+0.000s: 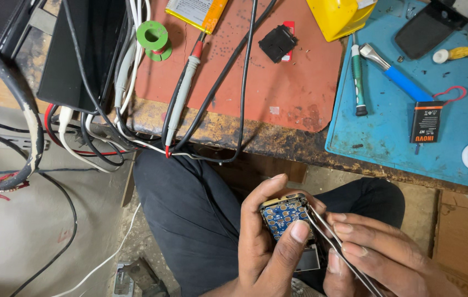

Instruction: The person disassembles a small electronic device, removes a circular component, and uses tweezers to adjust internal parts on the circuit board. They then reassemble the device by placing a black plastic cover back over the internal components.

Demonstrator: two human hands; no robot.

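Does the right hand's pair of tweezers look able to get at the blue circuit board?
Probably yes: the tweezers in the right hand already meet the blue circuit board's uncovered edge.

Bare hands (278,242), dark trousers (190,209)

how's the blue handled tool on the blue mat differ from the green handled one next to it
The blue-handled tool has a thicker handle, lies slanted and ends in a broad metal head. The green-handled tool is slimmer, lies nearly straight up the picture and ends in a dark tip. Both rest untouched on the blue mat.
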